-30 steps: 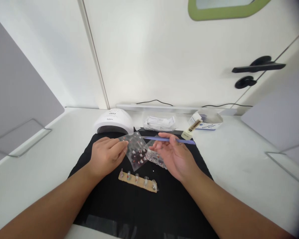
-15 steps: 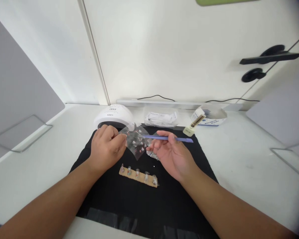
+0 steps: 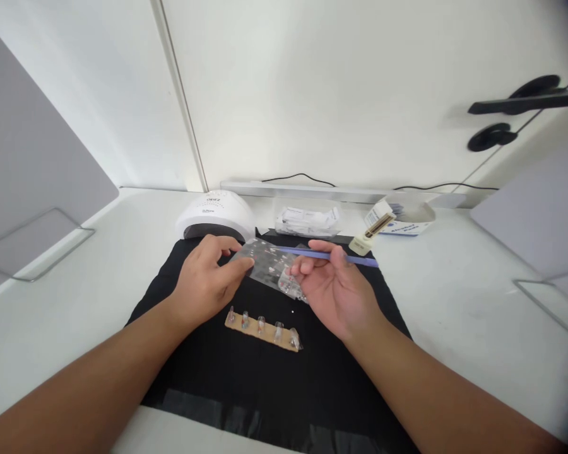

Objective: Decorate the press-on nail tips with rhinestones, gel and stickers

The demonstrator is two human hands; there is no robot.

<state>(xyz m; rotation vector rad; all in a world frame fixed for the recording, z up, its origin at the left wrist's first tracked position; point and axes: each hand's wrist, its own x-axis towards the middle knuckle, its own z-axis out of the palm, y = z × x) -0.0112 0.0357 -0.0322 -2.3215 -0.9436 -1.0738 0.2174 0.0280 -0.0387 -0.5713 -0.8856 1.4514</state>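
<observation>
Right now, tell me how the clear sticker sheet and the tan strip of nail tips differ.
The sticker sheet is see-through; the tan strip is opaque. The sheet is broad; the strip long and narrow. The left hand touches the sheet; the strip lies on the black mat, apart from both hands. Both carry several small items.

Strip (image 3: 269, 335) on mat (image 3: 246, 378), before sheet (image 3: 261, 260) (lamp (image 3: 215, 214) behind, left).

Box (image 3: 409, 228) beyond and right of right fingers (image 3: 320, 244) reads "Alcohol Pads". Lamp (image 3: 215, 214) beyond left fingers (image 3: 234, 272): lettering too blurry.
</observation>
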